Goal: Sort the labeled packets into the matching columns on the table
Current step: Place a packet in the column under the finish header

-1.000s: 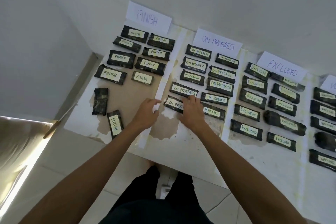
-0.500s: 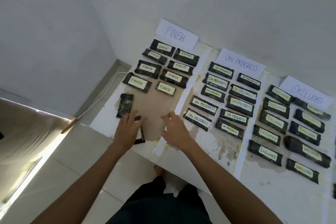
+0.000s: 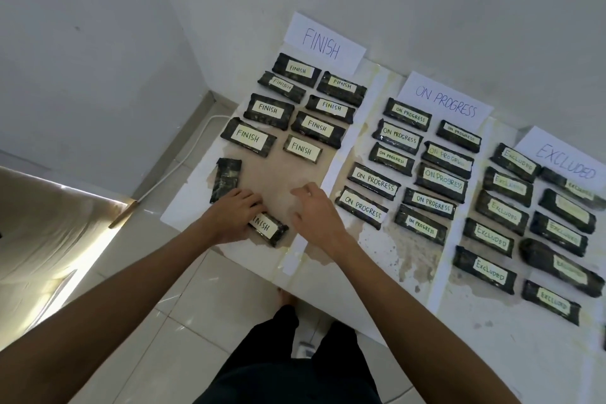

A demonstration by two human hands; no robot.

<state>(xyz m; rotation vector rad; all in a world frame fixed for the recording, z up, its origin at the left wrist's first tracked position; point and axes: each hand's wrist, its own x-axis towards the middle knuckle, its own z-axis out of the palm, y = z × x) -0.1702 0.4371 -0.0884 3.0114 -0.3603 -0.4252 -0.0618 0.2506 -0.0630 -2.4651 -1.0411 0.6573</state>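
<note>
The step in hand is squaring up the FINISH column: the left hand curls its fingers over the end of a FINISH packet at the near edge of the surface, while the right hand hovers just beside it, loosely curled and empty. Next, I judge, the packet needs sliding up under the rows, and the face-down packet turning over. Half a second ago this packet lay almost hidden under the left hand; now it slants out, label showing.

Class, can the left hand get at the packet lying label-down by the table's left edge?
Likely yes: the label-down packet lies bare just beyond the left hand, though that hand holds a FINISH packet.
</note>
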